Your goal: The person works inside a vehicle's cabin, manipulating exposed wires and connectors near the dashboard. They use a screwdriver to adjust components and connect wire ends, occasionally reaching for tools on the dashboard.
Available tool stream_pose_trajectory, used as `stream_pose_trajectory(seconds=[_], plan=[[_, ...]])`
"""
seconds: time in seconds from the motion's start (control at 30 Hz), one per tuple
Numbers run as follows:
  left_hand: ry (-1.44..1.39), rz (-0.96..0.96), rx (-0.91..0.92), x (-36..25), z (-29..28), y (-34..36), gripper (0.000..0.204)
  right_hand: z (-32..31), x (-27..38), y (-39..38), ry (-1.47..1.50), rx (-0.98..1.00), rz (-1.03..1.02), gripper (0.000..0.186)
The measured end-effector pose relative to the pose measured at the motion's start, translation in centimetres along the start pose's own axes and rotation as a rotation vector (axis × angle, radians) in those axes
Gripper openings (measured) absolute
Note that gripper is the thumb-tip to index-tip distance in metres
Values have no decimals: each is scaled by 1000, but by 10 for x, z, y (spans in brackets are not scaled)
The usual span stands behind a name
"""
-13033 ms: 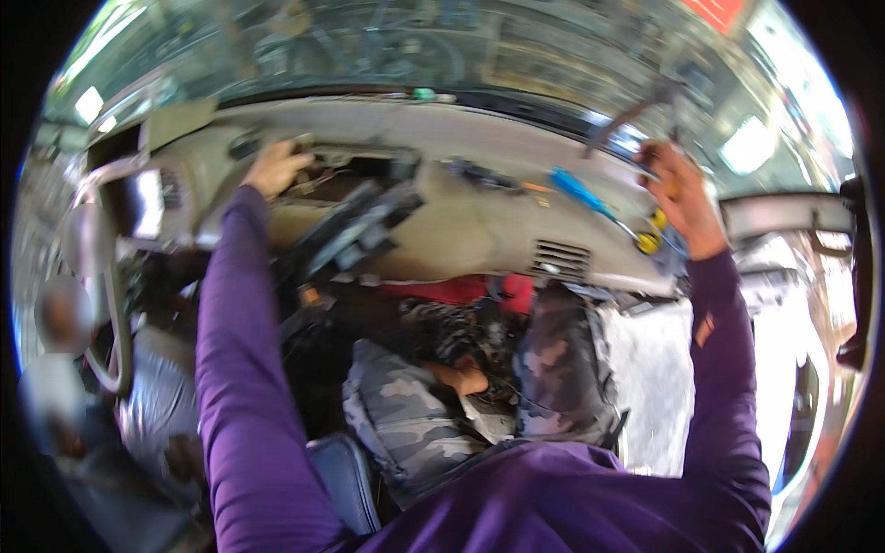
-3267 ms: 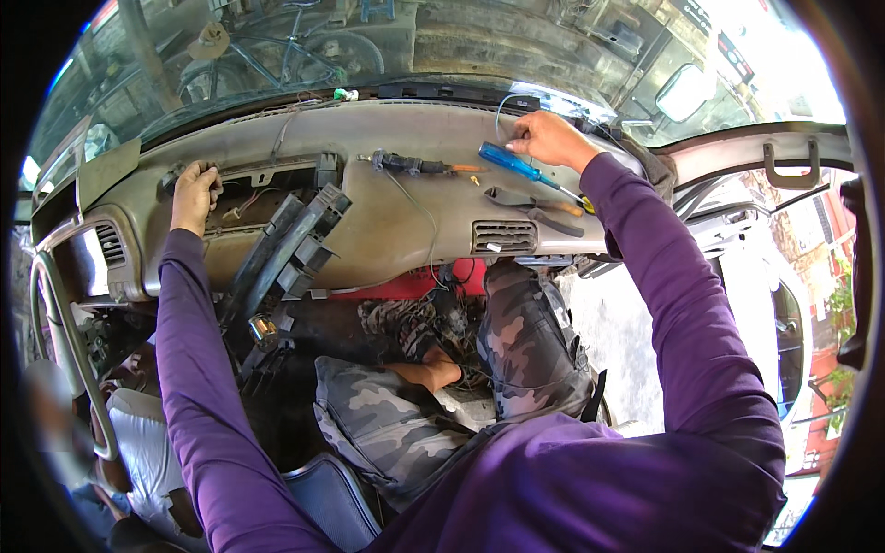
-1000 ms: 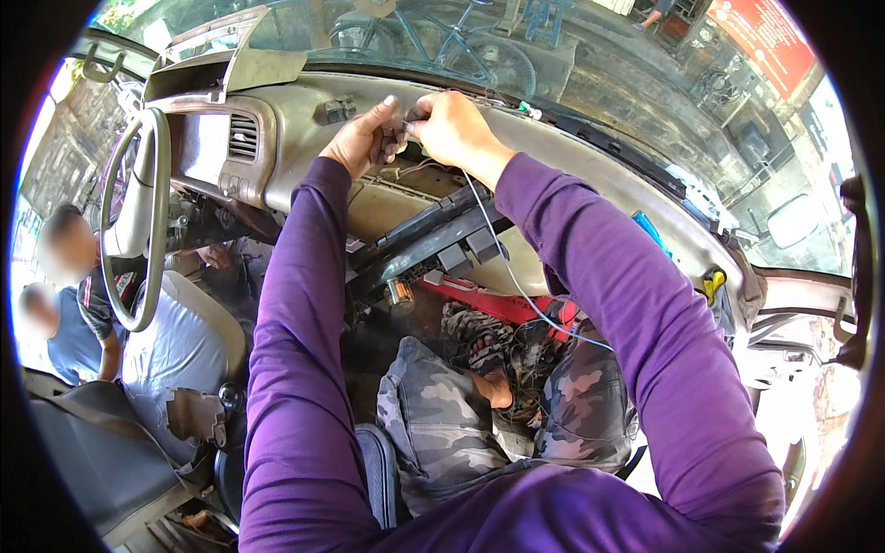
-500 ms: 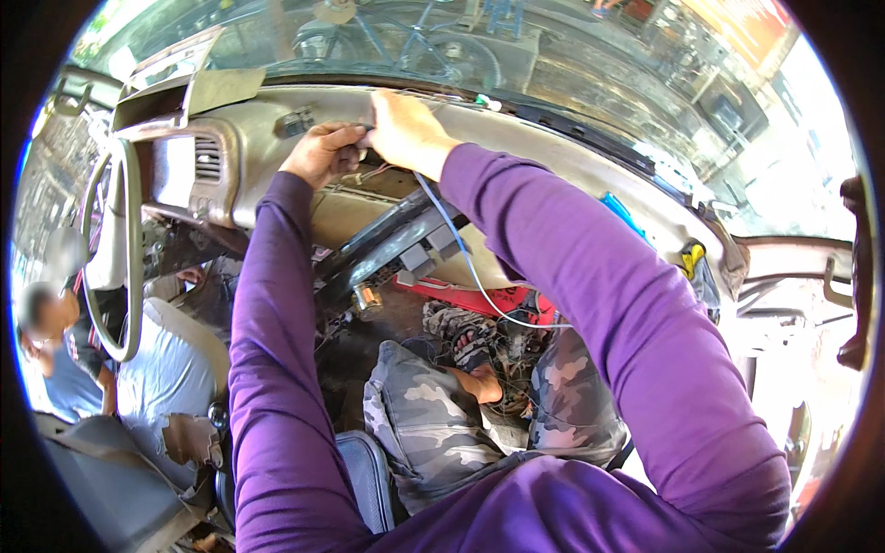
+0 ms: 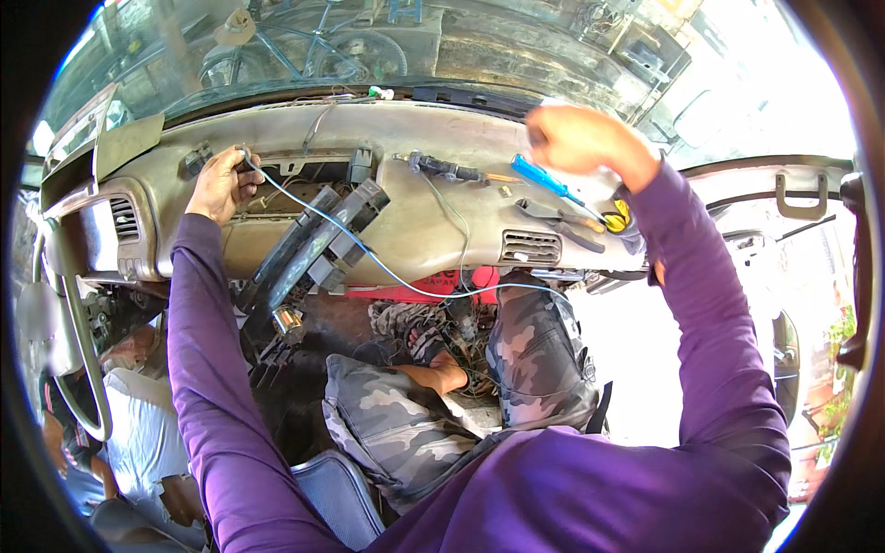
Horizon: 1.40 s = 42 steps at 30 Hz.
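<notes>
My left hand (image 5: 221, 184) is closed on a thin light-blue wire (image 5: 323, 215) at the left of an open dashboard compartment (image 5: 304, 172); the wire runs down across a long black module (image 5: 313, 235) with connectors. Motion blurs my right hand (image 5: 585, 138), raised over the dashboard's right side, its fingers apparently curled; whether it holds anything is unclear. Just below it lie a blue screwdriver (image 5: 544, 180) and dark pliers (image 5: 562, 226). A black tool with an orange shaft (image 5: 442, 168) rests left of the screwdriver.
The steering wheel (image 5: 97, 415) is at the left, with a co-worker's arm (image 5: 55, 438) beyond it. A windshield lies behind the dashboard (image 5: 424, 230). My camouflage-clad legs (image 5: 535, 369) are below, among loose wires. A bright door opening is at the right.
My right hand has left my left hand and moved to the right, uncovering the tools. My left hand still grips the wire. The view has turned rightward.
</notes>
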<state>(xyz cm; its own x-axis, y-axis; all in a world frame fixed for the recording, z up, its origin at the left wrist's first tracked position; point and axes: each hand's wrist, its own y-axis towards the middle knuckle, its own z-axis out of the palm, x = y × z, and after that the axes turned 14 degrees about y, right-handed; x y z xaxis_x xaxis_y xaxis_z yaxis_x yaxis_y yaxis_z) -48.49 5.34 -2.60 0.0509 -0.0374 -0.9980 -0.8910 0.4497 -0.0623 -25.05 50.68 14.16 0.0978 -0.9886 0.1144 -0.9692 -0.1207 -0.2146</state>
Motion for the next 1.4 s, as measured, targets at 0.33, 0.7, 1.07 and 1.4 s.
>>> stream_pose_trajectory(seconds=[0.33,0.7,1.07,1.4], plan=[[-29,-91,-95,6,-25,-8,10,102,-8,-90,124,-202,138,55],[-137,-59,15,-6,-4,-13,10,116,-21,-119,386,-523,89,50],[-235,-82,44,-2,-16,-10,7,21,129,63,375,-397,-272,34],[-214,61,152,-8,0,-13,10,62,169,184,57,-336,-433,33]])
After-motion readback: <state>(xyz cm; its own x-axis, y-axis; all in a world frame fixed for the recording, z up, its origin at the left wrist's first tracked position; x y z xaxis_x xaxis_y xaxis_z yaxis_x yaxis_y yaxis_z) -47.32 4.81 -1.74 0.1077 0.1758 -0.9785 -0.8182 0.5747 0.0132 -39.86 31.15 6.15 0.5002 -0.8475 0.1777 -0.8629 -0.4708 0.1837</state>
